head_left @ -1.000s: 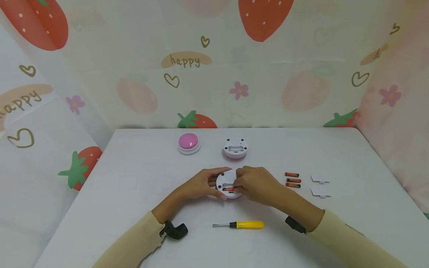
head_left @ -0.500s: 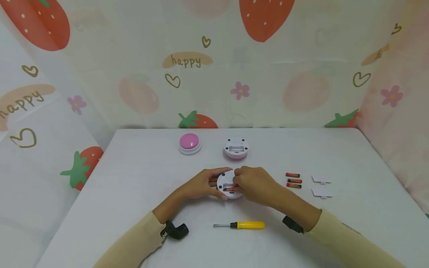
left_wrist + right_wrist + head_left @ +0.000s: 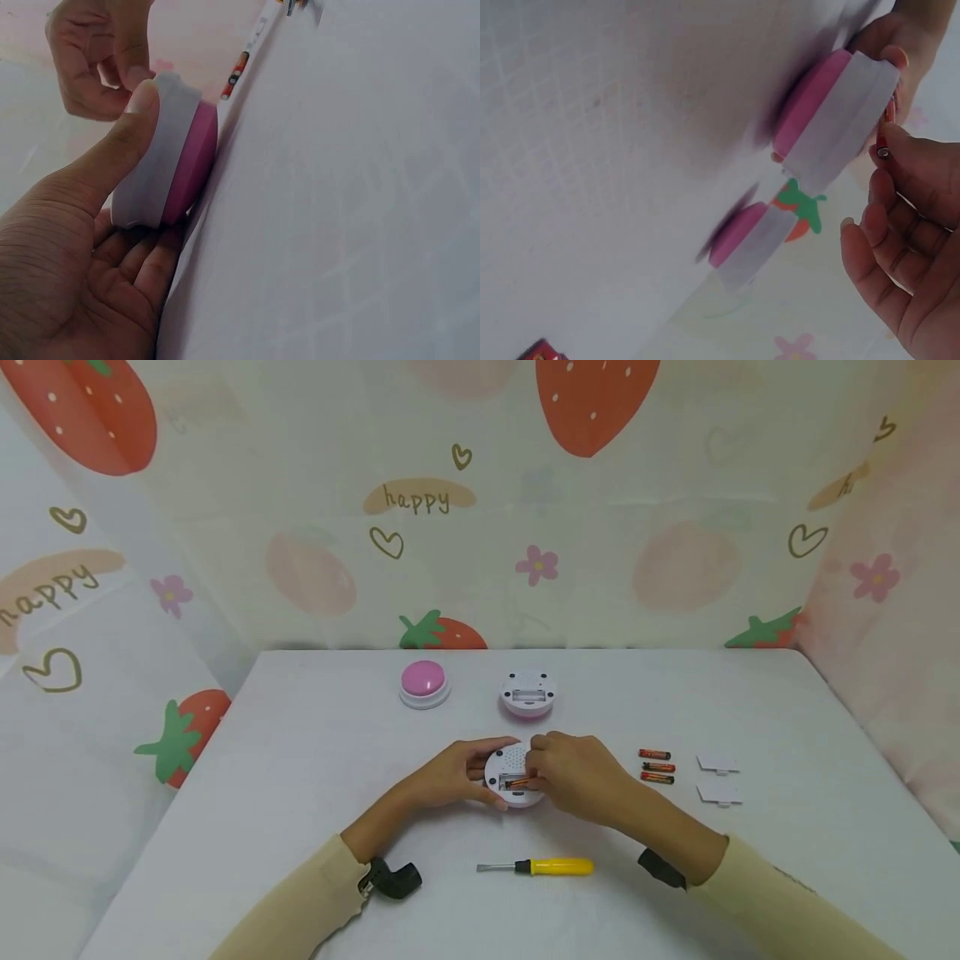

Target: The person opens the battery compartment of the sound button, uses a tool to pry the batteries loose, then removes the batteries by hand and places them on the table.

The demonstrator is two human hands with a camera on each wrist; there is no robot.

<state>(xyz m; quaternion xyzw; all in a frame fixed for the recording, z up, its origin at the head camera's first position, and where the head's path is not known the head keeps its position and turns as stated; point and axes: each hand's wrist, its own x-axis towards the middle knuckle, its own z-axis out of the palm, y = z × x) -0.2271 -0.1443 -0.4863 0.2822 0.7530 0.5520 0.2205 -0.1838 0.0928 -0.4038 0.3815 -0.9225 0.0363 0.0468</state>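
Note:
My left hand (image 3: 446, 777) grips a round white-and-pink push button (image 3: 512, 755), held upside down close over the table with the thumb on its rim. Its open battery compartment faces up. In the right wrist view, a red battery (image 3: 887, 124) is pinched between the thumb and finger of my right hand (image 3: 922, 225), one end angled out at the compartment's edge. From the head view the battery's other end lies in the compartment, and the right fingers cover the rest. The left wrist view shows the button's pink dome (image 3: 195, 161) turned towards the tabletop.
Behind, a pink-topped button (image 3: 423, 680) stands upright beside an overturned one (image 3: 528, 697) with its battery slot bare. Three batteries (image 3: 657, 767) lie to the right, near two white covers (image 3: 718, 765). A yellow-handled screwdriver (image 3: 558, 867) lies in front.
The battery sits at a slightly different slant in the compartment, and its label shows less red. Both hands keep nearly the same place and hold.

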